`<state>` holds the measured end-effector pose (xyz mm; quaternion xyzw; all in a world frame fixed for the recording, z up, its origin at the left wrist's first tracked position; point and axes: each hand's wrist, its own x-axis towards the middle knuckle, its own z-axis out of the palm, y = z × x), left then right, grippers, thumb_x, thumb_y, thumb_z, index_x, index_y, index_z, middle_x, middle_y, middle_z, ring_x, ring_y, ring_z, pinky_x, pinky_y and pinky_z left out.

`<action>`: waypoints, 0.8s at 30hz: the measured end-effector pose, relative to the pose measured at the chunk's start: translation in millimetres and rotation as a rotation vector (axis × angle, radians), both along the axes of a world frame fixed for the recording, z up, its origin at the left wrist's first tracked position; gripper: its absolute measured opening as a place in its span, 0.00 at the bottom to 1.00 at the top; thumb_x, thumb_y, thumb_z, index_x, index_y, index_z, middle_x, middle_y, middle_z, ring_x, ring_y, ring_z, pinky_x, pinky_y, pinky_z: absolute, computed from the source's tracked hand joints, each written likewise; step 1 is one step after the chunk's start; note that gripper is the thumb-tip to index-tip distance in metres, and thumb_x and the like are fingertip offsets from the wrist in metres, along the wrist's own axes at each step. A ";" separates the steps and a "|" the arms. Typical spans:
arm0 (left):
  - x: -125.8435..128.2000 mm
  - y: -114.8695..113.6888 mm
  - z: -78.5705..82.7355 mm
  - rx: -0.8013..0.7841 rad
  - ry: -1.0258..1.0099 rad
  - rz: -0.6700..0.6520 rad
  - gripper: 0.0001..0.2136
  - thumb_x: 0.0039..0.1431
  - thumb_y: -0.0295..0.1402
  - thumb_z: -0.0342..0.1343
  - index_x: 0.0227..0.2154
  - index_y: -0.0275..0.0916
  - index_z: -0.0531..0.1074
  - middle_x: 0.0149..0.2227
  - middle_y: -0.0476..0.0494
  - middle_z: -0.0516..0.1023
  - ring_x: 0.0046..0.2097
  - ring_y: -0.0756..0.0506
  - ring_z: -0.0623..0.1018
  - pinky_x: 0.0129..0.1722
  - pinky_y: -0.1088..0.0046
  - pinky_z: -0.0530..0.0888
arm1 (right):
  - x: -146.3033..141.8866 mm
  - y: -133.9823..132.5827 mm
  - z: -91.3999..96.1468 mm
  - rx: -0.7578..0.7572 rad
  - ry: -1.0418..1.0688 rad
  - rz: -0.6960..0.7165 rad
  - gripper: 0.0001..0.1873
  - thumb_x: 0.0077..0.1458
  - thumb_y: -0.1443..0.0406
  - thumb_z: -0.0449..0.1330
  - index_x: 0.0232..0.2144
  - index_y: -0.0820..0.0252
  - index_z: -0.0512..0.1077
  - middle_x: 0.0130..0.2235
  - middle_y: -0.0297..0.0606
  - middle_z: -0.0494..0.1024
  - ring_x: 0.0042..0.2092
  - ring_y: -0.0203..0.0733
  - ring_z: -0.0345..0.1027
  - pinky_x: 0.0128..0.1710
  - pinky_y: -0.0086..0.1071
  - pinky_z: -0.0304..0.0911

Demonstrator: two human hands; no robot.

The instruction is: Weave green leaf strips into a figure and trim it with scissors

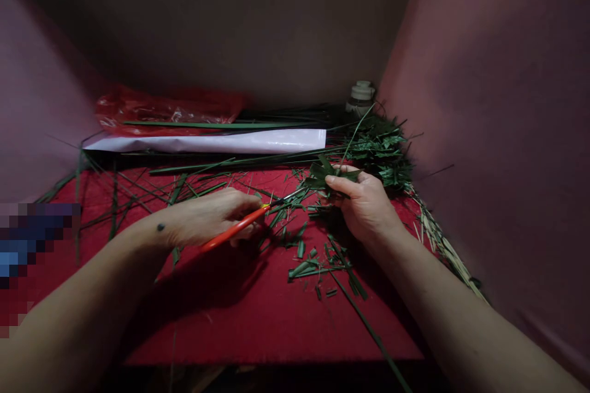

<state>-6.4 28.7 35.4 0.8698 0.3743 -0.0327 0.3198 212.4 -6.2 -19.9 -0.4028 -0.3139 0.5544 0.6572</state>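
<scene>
My left hand (pixel 235 212) is closed round the orange handles of a pair of scissors (pixel 244 223). The metal blades point right and reach the edge of a folded green leaf piece (pixel 322 177). That leaf piece, with a thin stem rising from it, is pinched between the thumb and fingers of my right hand (pixel 362 196). Whether the blades are parted cannot be made out. Beneath both hands lie many green leaf clippings (pixel 302 267) on a red tabletop (pixel 258 325).
A white sheet or sleeve (pixel 212 141) lies across long green strips at the back, beside a red plastic bag (pixel 170 110). A pile of green woven leaf pieces (pixel 380 150) and a lidded container (pixel 362 97) stand back right. Pale stalks (pixel 445 245) line the right edge.
</scene>
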 end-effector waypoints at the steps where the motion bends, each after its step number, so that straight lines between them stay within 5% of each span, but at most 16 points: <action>1: 0.3 -0.1 -0.4 -0.010 0.010 -0.005 0.13 0.52 0.41 0.49 0.30 0.38 0.73 0.24 0.49 0.74 0.24 0.50 0.71 0.21 0.79 0.63 | -0.2 -0.1 -0.4 -0.003 0.001 0.005 0.15 0.37 0.67 0.63 0.31 0.63 0.67 0.28 0.33 0.71 0.24 0.32 0.63 0.25 0.29 0.61; 24: -1.3 1.8 -5.7 -0.160 -0.003 0.015 0.12 0.55 0.40 0.48 0.28 0.37 0.70 0.23 0.49 0.71 0.25 0.51 0.71 0.22 0.80 0.64 | -1.5 -0.5 1.4 -0.004 0.008 0.010 0.13 0.36 0.69 0.63 0.30 0.62 0.67 0.27 0.32 0.70 0.25 0.32 0.63 0.25 0.29 0.60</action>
